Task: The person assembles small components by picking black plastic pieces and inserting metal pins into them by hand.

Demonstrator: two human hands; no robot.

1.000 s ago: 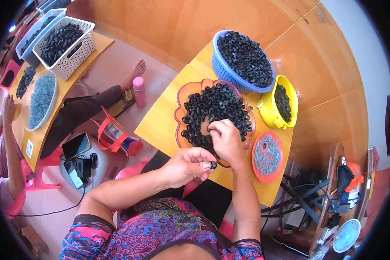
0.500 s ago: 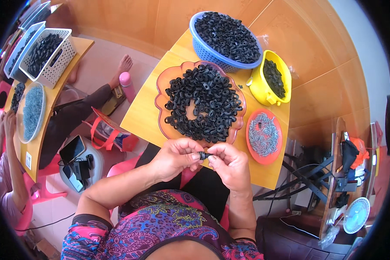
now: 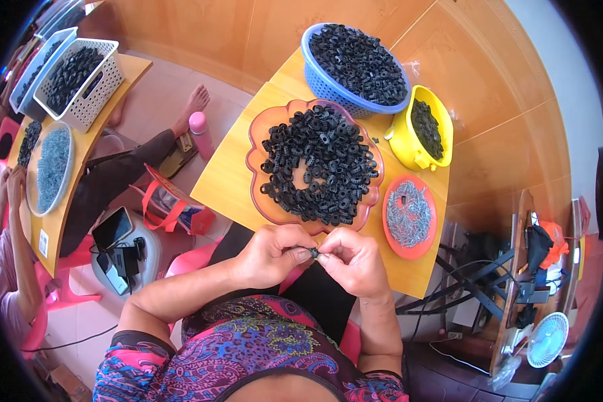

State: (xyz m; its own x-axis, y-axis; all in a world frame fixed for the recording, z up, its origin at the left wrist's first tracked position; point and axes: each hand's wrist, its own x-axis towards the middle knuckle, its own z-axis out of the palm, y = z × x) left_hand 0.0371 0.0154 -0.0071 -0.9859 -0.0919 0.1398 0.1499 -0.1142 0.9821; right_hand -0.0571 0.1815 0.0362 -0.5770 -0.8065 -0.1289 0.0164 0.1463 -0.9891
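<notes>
My left hand (image 3: pixel 269 254) and my right hand (image 3: pixel 354 260) meet at the near edge of the small yellow table (image 3: pixel 234 175). Together they pinch one small black plastic part (image 3: pixel 313 252) between the fingertips. Just beyond them lies a scalloped orange tray (image 3: pixel 260 194) heaped with several more black parts (image 3: pixel 318 171). A round orange plate (image 3: pixel 388 234) of small silvery metal pieces (image 3: pixel 409 213) sits right of the tray, close to my right hand.
A blue basket (image 3: pixel 318 77) and a yellow tub (image 3: pixel 405 147) of black parts stand at the table's far side. Another person sits at left by a second table with a white basket (image 3: pixel 90 107) and a dish of metal pieces (image 3: pixel 50 167). A pink bottle (image 3: pixel 199 130) stands on the floor.
My right hand drew back from the heap on the tray to the table's near edge and joined my left hand on one black part.
</notes>
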